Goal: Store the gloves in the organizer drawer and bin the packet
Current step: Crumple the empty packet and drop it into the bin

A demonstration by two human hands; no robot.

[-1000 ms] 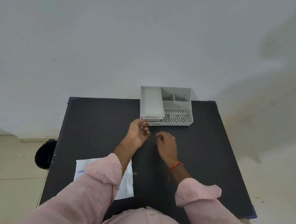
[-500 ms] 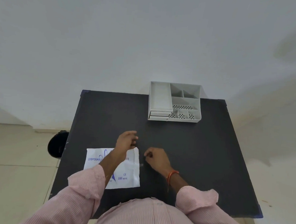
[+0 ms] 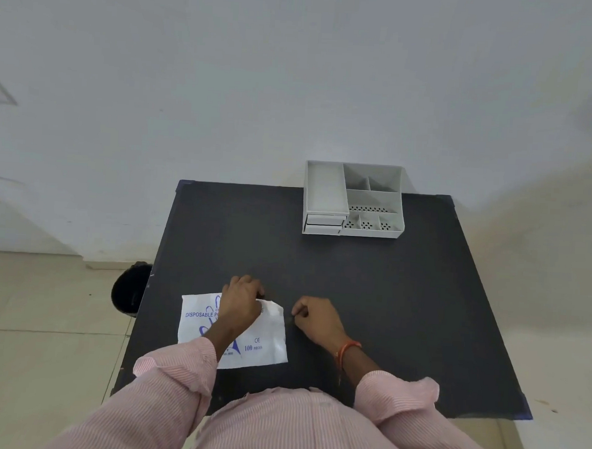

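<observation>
A white glove packet (image 3: 265, 341) with blue print lies flat near the table's front left. My left hand (image 3: 242, 304) rests on its far edge with the fingers curled down over that edge. My right hand (image 3: 317, 321) sits on the table just right of the packet's top right corner, fingers closed, fingertips at or very near the packet's edge. No loose gloves show. The grey organizer (image 3: 375, 197) stands at the table's far edge, and its two small drawers (image 3: 323, 224) at the front left are shut.
The black table (image 3: 386, 297) reaches the white wall behind. A black round bin (image 3: 130, 291) stands on the tiled floor beside the table's left edge, level with my left hand. My pink striped sleeves cover the table's near edge.
Both hands have drawn back from the organizer's drawers toward me. The left hand has come down onto the packet's far edge, and the right hand has settled beside its corner.
</observation>
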